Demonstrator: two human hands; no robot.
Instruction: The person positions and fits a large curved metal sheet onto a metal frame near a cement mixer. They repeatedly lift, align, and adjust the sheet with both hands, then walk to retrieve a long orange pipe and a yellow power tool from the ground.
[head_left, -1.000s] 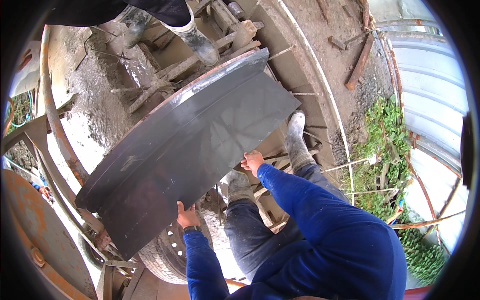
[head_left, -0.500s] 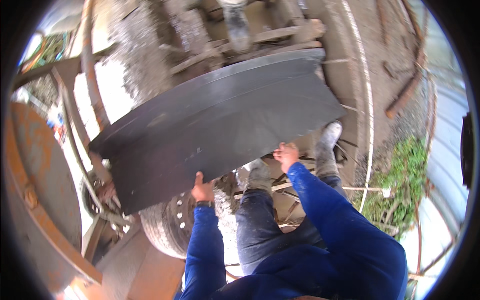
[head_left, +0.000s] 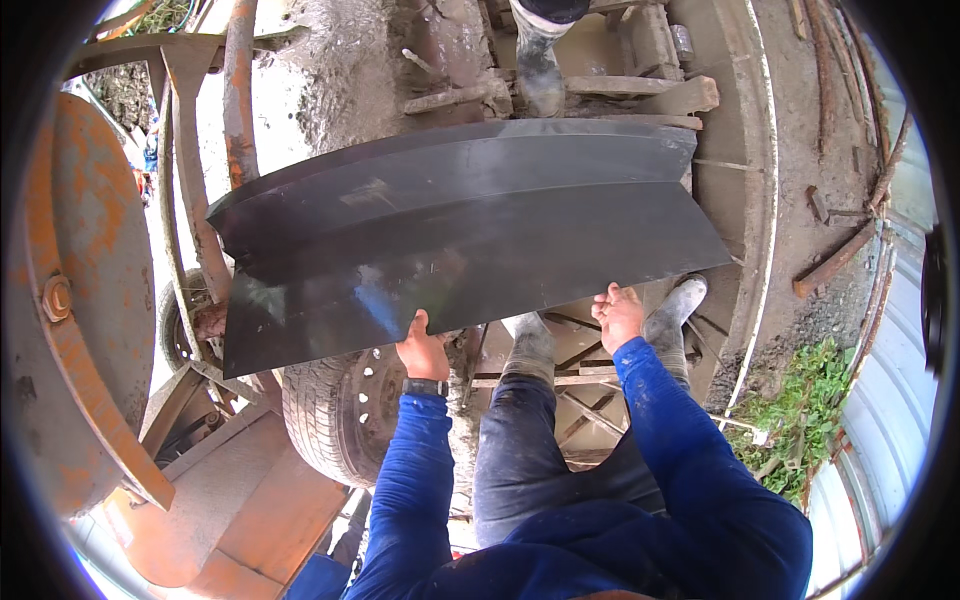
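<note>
A long dark grey sheet (head_left: 480, 235) with a crease along its length spans the middle of the view, its far edge curving at the left. My left hand (head_left: 424, 350) is closed on its near edge, thumb on top and fingers hidden beneath. Further right, my right hand (head_left: 619, 313) is also closed at the near edge, with curled fingers showing. The sheet's left end reaches over a muddy tyre (head_left: 335, 415). Under its right part stand my muddy boots (head_left: 680, 300).
Another person's muddy boot (head_left: 540, 70) stands beyond the sheet among wooden boards (head_left: 640, 95). A rusty orange drum (head_left: 95, 300) and metal bars (head_left: 240, 110) are at left. Muddy ground, weeds (head_left: 805, 400) and a corrugated metal wall (head_left: 885, 360) lie right. A white line (head_left: 768, 200) runs alongside.
The sheet now lies more level across the view, its right end lower and its left end higher. Both hands keep their hold. The surroundings have shifted right in the view.
</note>
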